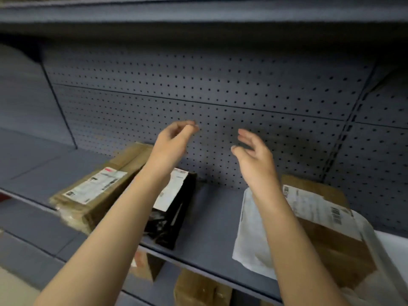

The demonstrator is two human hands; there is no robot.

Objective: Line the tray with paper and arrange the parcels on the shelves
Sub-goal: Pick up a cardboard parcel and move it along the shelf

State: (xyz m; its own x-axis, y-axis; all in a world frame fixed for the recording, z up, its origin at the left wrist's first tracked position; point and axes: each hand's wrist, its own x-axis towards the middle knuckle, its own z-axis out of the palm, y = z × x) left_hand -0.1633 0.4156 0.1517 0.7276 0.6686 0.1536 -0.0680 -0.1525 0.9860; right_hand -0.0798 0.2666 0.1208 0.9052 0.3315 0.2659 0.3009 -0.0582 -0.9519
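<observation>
Both my hands are raised in front of the pegboard back wall, above the grey shelf (207,219). My left hand (171,146) holds nothing, its fingers loosely curled. My right hand (254,155) is empty too, fingers spread. On the shelf lie a brown taped parcel (95,195) with a white label at the left, a black bag parcel (174,213) beside it under my left forearm, and a white plastic mailer (251,235) leaning on a brown box (326,230) at the right. No tray or lining paper is in view.
A bare strip of shelf lies between the black parcel and the white mailer. More brown parcels (198,288) sit on the shelf below. Another shelf (198,16) runs overhead. A slotted upright (344,142) divides the bays at the right.
</observation>
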